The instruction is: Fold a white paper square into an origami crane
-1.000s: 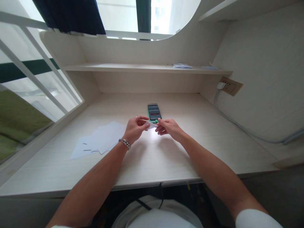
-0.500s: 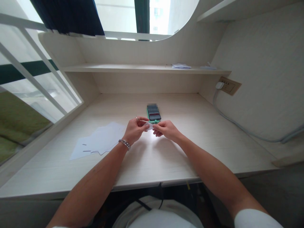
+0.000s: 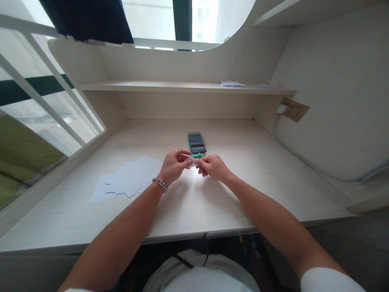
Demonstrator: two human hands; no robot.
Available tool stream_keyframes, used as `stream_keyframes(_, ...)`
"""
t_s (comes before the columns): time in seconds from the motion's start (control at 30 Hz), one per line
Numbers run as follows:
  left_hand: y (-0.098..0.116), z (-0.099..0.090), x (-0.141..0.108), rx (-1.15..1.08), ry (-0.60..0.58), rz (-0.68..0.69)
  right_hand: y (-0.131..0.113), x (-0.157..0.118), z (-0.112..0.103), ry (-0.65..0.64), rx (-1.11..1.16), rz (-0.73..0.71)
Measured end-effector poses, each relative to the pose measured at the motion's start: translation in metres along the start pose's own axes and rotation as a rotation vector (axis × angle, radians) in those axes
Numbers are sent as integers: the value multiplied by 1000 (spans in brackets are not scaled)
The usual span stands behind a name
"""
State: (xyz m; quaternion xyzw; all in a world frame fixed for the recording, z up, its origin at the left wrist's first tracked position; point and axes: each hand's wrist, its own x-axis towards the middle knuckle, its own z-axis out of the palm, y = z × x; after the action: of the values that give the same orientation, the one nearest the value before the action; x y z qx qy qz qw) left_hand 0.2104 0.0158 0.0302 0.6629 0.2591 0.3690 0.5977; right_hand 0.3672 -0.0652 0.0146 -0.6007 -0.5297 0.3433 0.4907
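Between my two hands, low over the middle of the desk, is a small piece of white paper (image 3: pixel 192 162). My left hand (image 3: pixel 174 166) pinches its left side; a ring and a chain bracelet show on this hand and wrist. The right side of the paper is pinched by the fingertips of my right hand (image 3: pixel 212 166). Just beyond the fingers lies a phone (image 3: pixel 197 144) with a green edge. Sheets of white paper (image 3: pixel 127 176) with dark strips or lines at their near edge lie left of my left hand, partly behind its wrist.
The pale desk (image 3: pixel 273 190) runs back to a raised shelf (image 3: pixel 170 86) holding folded papers (image 3: pixel 232 84). On the right wall, a plug sits in a socket (image 3: pixel 294 109), and its grey cable (image 3: pixel 316 167) runs along the wall. White rails (image 3: pixel 54 73) stand at the left.
My hands stay almost in the same place, with tiny finger movements at the small paper. The fingers of my right hand have shifted slightly.
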Motion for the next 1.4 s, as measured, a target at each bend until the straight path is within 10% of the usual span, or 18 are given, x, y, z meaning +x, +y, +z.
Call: stream_keyframes(1.4, 2, 5, -1, 21, -105, -95, -4, 0, -5, 5, 71, -118)
